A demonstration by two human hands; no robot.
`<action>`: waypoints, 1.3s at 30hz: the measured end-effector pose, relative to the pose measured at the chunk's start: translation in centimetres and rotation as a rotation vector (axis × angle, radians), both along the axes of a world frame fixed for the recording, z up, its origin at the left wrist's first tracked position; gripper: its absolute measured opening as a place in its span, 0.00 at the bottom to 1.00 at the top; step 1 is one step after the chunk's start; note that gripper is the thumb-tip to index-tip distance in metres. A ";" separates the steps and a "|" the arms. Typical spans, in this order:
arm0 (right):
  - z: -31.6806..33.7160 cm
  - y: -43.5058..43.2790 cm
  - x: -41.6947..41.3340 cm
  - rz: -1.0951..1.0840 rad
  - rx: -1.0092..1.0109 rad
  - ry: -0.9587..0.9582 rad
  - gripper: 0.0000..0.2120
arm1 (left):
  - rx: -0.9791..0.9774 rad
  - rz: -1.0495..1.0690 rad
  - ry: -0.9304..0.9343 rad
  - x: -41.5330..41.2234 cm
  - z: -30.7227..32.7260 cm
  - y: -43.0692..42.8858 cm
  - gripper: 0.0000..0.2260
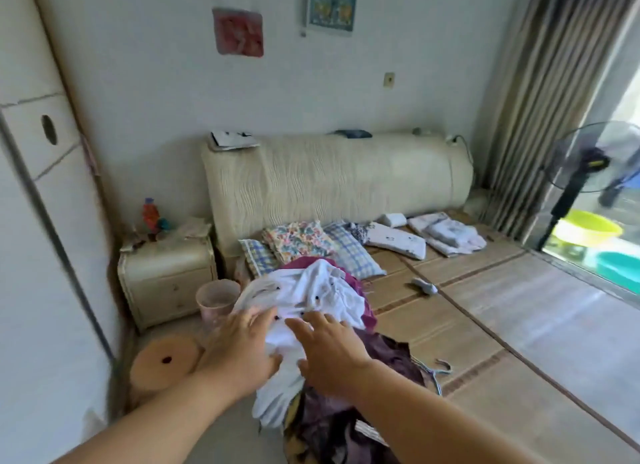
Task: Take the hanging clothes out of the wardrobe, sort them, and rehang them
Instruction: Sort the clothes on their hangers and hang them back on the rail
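Observation:
A heap of clothes lies on the near left corner of the bed (502,325). On top is a white garment with dark buttons (311,290), over magenta cloth (360,283) and dark purple patterned clothes (391,359). My left hand (239,353) rests on the white garment's left side, fingers spread. My right hand (329,353) lies flat on it just to the right, fingers apart. Neither hand visibly grips the cloth. A hanger (436,370) pokes out to the right of the heap. The white wardrobe (31,221) stands at the left.
Pillows (304,245) and folded laundry (446,235) lie by the cream headboard (332,176). A nightstand (166,276), a pink bin (216,299) and a round stool (162,363) fill the gap beside the bed. A standing fan (585,173) and basins (585,230) are at the window.

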State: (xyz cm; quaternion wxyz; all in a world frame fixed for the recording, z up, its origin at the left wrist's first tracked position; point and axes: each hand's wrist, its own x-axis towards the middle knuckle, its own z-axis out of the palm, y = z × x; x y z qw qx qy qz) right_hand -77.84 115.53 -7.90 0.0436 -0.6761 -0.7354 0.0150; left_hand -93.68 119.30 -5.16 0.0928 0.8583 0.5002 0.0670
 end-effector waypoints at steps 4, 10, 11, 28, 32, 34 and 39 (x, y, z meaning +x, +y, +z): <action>-4.0 -5.6 2.6 -0.239 -0.109 -0.003 0.26 | -0.145 -0.094 0.065 2.7 -3.8 -1.1 0.39; -7.7 -13.9 5.3 -0.566 -0.183 0.061 0.25 | -0.240 -0.222 0.110 4.7 -7.7 -3.1 0.30; -8.2 -15.2 5.5 -0.620 -0.192 0.074 0.24 | -0.255 -0.248 0.113 5.1 -8.3 -3.4 0.30; -13.1 -15.2 19.7 -0.860 -0.222 0.270 0.18 | -0.234 -0.470 0.200 21.7 -11.2 -1.5 0.28; -13.9 -13.3 23.1 -0.868 -0.254 0.314 0.21 | -0.262 -0.473 0.219 25.6 -12.9 0.1 0.27; -14.6 -12.8 24.4 -0.882 -0.271 0.334 0.21 | -0.282 -0.479 0.230 27.3 -13.9 0.6 0.26; -16.1 -12.1 26.6 -0.915 -0.286 0.403 0.23 | -0.339 -0.525 0.270 30.3 -16.8 1.4 0.26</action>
